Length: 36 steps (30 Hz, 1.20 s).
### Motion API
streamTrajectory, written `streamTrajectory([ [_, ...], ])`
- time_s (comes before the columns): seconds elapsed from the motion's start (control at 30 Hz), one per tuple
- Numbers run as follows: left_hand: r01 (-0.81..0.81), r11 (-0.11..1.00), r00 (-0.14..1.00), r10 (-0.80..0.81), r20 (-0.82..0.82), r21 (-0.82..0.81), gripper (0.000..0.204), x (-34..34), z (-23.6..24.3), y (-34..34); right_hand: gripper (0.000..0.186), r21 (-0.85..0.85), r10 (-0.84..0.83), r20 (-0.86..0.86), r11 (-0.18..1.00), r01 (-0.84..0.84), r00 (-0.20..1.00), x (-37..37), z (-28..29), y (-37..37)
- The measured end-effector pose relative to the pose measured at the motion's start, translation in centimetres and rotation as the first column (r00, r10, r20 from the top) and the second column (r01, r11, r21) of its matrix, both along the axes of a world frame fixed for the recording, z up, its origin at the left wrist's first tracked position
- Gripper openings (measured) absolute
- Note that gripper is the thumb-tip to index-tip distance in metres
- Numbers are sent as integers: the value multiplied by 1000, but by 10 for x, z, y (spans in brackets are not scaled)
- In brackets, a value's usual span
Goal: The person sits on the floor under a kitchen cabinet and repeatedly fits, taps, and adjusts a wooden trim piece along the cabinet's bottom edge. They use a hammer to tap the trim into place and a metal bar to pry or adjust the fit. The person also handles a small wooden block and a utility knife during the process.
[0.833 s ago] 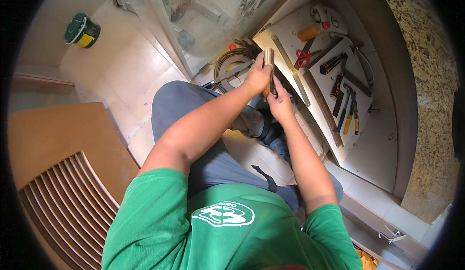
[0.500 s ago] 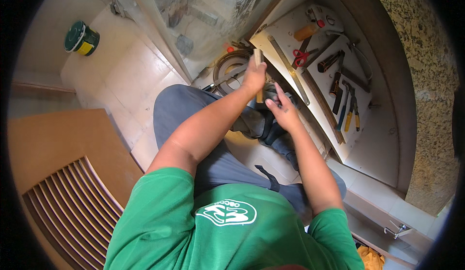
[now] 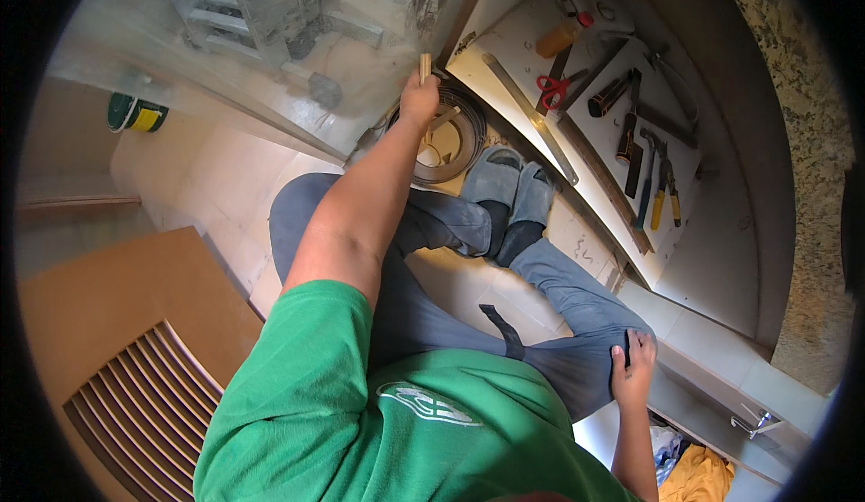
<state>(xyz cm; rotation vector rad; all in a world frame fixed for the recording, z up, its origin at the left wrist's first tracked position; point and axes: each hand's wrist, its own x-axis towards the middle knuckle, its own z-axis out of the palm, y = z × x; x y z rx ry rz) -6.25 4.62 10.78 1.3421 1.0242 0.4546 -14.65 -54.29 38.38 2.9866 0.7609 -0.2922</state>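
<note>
My left hand (image 3: pixel 419 98) is stretched far forward, closed around a short light wooden strip (image 3: pixel 425 67) whose end sticks up above the fist. Just below and beside that hand, a coil of brown flat banding (image 3: pixel 469 163) lies on the floor, with a pale strip across its middle. My right hand (image 3: pixel 635 363) rests on my right knee, fingers laid over the grey trousers and holding nothing. Between my feet and the cabinet wall, both grey sandals (image 3: pixel 492 178) show plainly.
A white cabinet board (image 3: pixel 559 137) carries a metal ruler (image 3: pixel 533 116), red scissors (image 3: pixel 550 93), an orange bottle (image 3: pixel 562 35), yellow-handled pliers (image 3: pixel 667 197) and other tools. A glass panel (image 3: pixel 270 78) stands ahead. At left are a green bucket (image 3: pixel 135 114) and a slatted wooden door (image 3: pixel 117 295).
My left hand has moved forward and left with the wooden strip. My right hand has left it and come back to my right knee. The view has shifted, uncovering the sandals and coil.
</note>
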Motion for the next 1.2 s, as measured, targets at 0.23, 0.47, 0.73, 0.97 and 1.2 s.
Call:
streamTrajectory([
  [0.23, 16, 998, 994, -9, 107, -60, 68, 9, -3, -1, 38, -44, -74, 76, 996, 78, 994, -8, -36, -29],
  [0.47, 139, 988, 990, -138, -12, 73, 85, 0, 20, -6, 37, -62, -67, 86, 995, 72, 994, -5, -35, -27],
  [0.73, 64, 979, 989, -36, -142, 192, 83, 7, 22, -18, 39, -76, -57, 72, 995, 62, 996, 0, -35, -25],
  [0.97, 67, 971, 996, -51, -74, 231, 71, 20, -2, 4, 38, -92, -49, 110, 994, 60, 993, 4, -36, -20],
  [1.2, 38, 950, 982, 22, -186, 311, 62, 14, 37, -17, 37, -64, -57, 104, 996, 64, 993, 0, -34, -23],
])
